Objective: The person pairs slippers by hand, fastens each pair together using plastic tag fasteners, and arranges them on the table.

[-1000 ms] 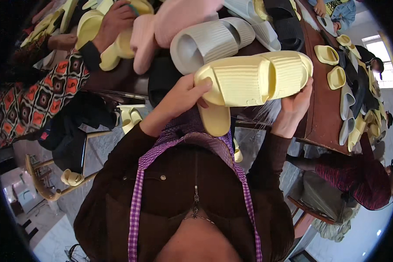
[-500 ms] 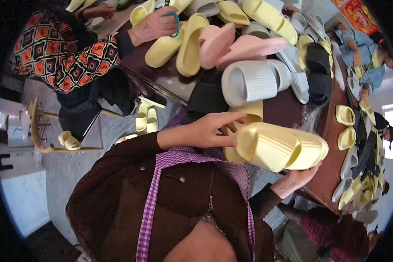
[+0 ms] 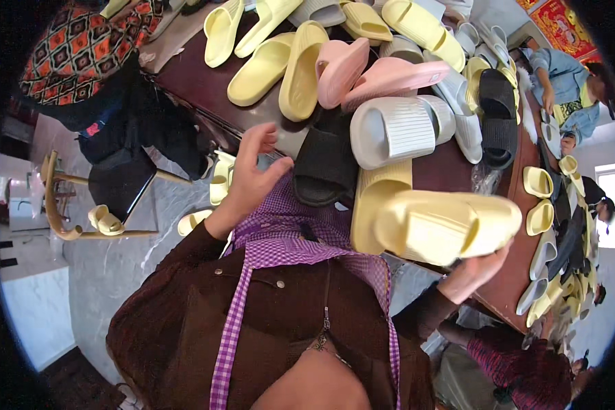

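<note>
My right hand (image 3: 480,275) grips a pair of pale yellow slide slippers (image 3: 441,232) by the far-right end, fingers underneath. They are held sideways above the table edge and a little blurred. Another yellow slipper (image 3: 367,198) lies on the table edge, partly covered by the held pair. My left hand (image 3: 253,171) is raised, fingers apart and holding nothing. Just right of it lies a black slipper (image 3: 323,160). Beyond are a light grey slipper (image 3: 396,133) and a pair of pink slippers (image 3: 389,78).
Many yellow, grey and black slippers cover the dark red table (image 3: 191,75). On the left, a person in a patterned top (image 3: 82,61) stands by a wooden chair (image 3: 65,229) with small slippers on it. A person in a denim jacket (image 3: 567,75) works at the far right.
My left hand has let go of the yellow slippers and moved left, fingers spread. The held pair has shifted slightly right. The other person's hand with teal-handled scissors has left the table.
</note>
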